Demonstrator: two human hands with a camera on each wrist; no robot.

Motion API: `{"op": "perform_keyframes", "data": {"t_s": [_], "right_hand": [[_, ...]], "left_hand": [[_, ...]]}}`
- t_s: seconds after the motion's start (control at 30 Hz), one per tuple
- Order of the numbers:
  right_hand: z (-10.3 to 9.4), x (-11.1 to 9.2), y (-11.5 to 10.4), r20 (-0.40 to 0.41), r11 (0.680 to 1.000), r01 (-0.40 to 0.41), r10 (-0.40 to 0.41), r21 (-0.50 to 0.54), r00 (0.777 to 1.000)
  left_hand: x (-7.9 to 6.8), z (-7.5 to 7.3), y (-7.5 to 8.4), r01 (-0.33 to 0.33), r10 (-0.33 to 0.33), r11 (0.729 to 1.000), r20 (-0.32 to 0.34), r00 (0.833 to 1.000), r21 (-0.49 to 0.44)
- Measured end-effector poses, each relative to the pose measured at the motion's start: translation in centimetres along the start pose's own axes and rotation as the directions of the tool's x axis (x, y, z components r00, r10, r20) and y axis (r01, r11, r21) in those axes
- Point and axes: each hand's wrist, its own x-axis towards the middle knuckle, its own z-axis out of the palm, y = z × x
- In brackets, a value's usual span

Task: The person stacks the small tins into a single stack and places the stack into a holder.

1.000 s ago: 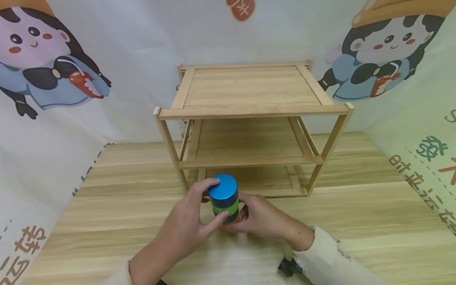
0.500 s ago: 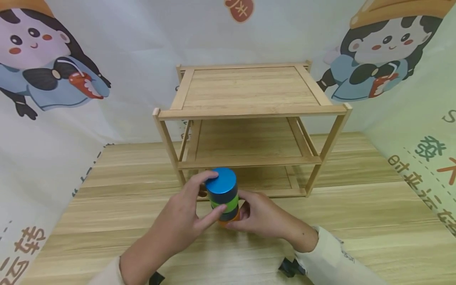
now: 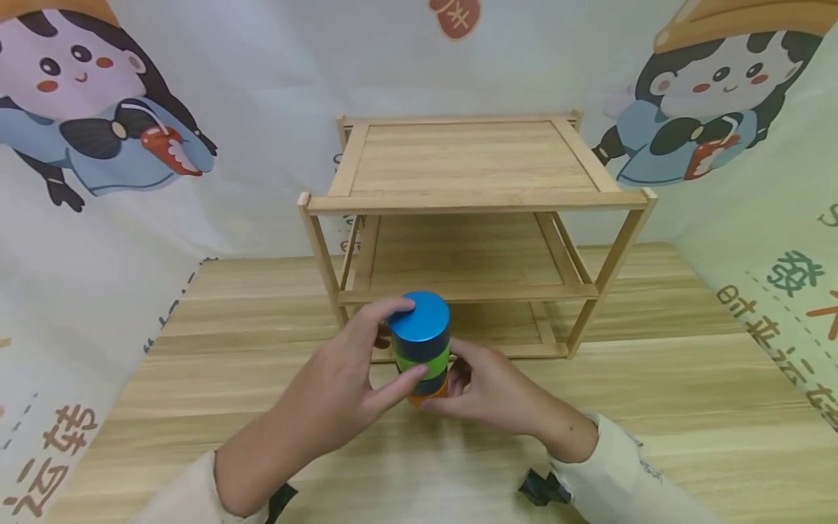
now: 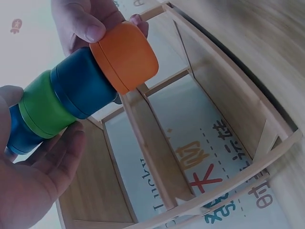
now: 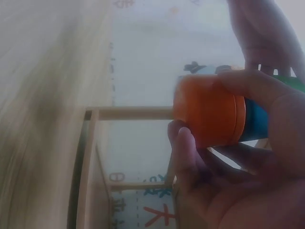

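An upright stack of small round tins is held in front of the rack, off the tabletop as far as I can tell. From the top come a blue tin [image 3: 420, 317], a green tin [image 3: 425, 360], another blue tin [image 4: 81, 81] and an orange tin [image 4: 128, 57]. My left hand [image 3: 330, 389] grips the upper part, index finger on the blue top's edge and thumb across the green tin. The orange tin at the bottom is pinched by my right hand [image 3: 504, 393] between thumb and fingers. The tins' far side is hidden in the head view.
Just beyond the hands stands a wooden three-tier rack [image 3: 478, 204] on the wood-grain tabletop [image 3: 655, 407]. Printed cloth walls [image 3: 262, 87] surround the table at the back and sides. Dark wrist devices [image 3: 545, 487] sit under both forearms.
Both hands have lifted the stack of tins slightly, and perhaps moved it a little toward the rack, keeping the same grips. The head view has shifted a little left.
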Motion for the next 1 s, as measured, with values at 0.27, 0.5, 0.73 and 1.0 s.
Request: {"op": "perform_keyframes", "data": {"t_s": [0.27,0.5,0.73,1.0], "right_hand": [[-0.9,-0.1,-0.5,-0.011,0.998,0.026,-0.026,-0.049,1.000],[-2.4,-0.1,-1.4,-0.038,0.994,0.048,-0.052,-0.101,0.998],[-4.3,-0.1,-2.7,-0.069,0.983,0.061,-0.074,-0.175,0.995],[-6.1,0.0,-4.6,-0.104,0.966,0.020,-0.048,-0.259,0.993]], "left_hand": [[0.8,-0.7,0.1,-0.018,0.018,1.000,0.011,1.000,0.012],[2.2,-1.8,0.7,-0.030,0.031,0.999,0.035,0.999,-0.018],[3.8,-2.8,1.3,-0.020,0.024,0.996,0.046,0.999,-0.089],[5.5,-4.4,2.1,-0.011,0.017,0.993,0.044,0.999,-0.120]]}}
